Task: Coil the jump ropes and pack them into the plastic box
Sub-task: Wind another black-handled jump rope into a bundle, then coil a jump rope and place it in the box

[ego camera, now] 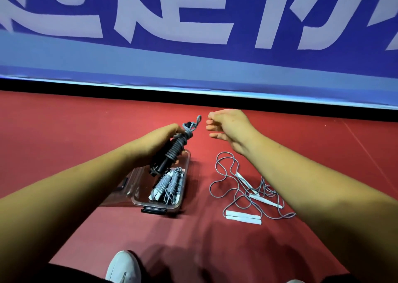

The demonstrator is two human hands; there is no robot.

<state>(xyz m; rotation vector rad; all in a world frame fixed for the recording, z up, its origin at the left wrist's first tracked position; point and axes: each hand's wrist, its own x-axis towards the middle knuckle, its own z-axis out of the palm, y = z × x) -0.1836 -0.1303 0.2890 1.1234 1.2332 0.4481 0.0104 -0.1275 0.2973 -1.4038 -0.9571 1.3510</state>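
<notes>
My left hand (165, 138) grips a coiled jump rope with black handles (174, 151), grey cord wound tightly around them, a small loop sticking out at the top. It hovers just above the clear plastic box (183, 175), which holds coiled ropes with white handles (167, 185). My right hand (228, 127) is held apart to the right of the loop, fingers relaxed and holding nothing. Loose grey ropes with white handles (247, 196) lie tangled on the red floor right of the box, partly hidden by my right forearm.
The box's clear lid (122, 188) lies open to its left, and a black latch (154, 210) is at its near end. A blue banner wall (193, 34) rises just beyond. My white shoe (123, 267) is at the bottom of the view.
</notes>
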